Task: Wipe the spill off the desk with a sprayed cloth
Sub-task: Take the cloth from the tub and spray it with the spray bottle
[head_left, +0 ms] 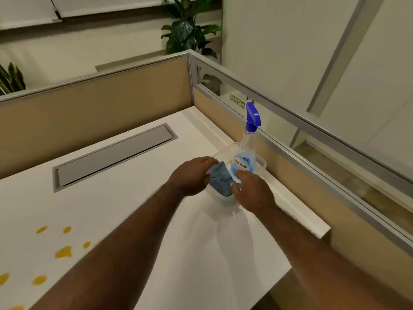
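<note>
A blue cloth (220,181) lies crumpled in a clear plastic tub (262,163) at the right side of the white desk (138,198). My left hand (192,175) has its fingers curled onto the cloth's left edge. My right hand (252,190) touches the cloth's right side, at the foot of a clear spray bottle (245,157) with a blue trigger head that stands in the same tub. Yellow-orange spill drops (63,251) dot the desk at the lower left, well away from both hands.
A grey cable-tray lid (111,156) is set into the desk behind the hands. Tan partition panels (96,104) with metal rails wall the desk at the back and right. A raised white ledge (290,204) runs along the right edge. Plants stand beyond the partition.
</note>
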`<state>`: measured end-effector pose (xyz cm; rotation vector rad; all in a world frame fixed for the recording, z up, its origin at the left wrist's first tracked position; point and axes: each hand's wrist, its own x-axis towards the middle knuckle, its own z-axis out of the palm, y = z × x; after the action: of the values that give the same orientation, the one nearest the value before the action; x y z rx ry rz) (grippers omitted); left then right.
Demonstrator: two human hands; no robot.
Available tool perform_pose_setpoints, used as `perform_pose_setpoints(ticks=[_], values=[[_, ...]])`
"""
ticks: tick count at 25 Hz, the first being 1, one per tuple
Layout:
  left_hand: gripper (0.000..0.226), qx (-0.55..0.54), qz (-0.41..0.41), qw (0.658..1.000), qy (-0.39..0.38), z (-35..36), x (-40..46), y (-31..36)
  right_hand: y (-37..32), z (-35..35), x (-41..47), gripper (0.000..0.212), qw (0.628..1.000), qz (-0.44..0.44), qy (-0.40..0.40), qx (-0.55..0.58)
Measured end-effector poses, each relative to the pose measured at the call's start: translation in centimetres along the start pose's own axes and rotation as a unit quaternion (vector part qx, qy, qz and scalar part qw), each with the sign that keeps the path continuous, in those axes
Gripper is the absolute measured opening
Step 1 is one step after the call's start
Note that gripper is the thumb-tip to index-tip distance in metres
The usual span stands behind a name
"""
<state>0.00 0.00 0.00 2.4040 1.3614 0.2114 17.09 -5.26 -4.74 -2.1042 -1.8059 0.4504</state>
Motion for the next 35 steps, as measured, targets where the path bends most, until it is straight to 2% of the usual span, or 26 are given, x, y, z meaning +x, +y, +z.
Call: perform_pose_setpoints(ticks=[2,4,8,12,19,26,32,35], values=[[0.036,0.033,0.019,0.996,-0.077,0.0,2.7,-0.9,-0.3,0.5,1.5,0.055,0.997,-0.001,-0.042,-0.064],[0.037,0.096,0.029,0.988,-0.121,0.0,4.5,-2.1,-0.7,0.5,2.4,0.056,0.988,-0.011,-0.090,-0.121],[0.044,0.164,0.065,0.978,-0.108,0.4,6.8,-3.8,-1.2,1.0,4.2,0.055,0.982,-0.021,-0.123,-0.140],[0.044,0.198,0.099,0.964,-0.145,0.8,8.0,-5.0,-1.1,1.5,4.5,0.046,0.973,-0.055,-0.169,-0.149],[0.043,0.297,0.158,0.927,-0.168,0.9,8.9,-4.8,-1.3,1.2,5.0,0.050,0.969,-0.060,-0.175,-0.164],[0.044,0.335,0.189,0.914,-0.132,1.2,9.0,-5.4,-1.8,1.7,5.0,0.046,0.969,-0.062,-0.183,-0.151],[0.032,0.279,0.175,0.942,-0.070,1.9,8.9,-6.6,-1.3,1.3,5.5,0.047,0.975,-0.046,-0.164,-0.144],[0.030,0.225,0.160,0.961,-0.019,1.6,9.3,-6.9,-1.1,-0.5,5.6,0.052,0.985,-0.023,-0.135,-0.101]])
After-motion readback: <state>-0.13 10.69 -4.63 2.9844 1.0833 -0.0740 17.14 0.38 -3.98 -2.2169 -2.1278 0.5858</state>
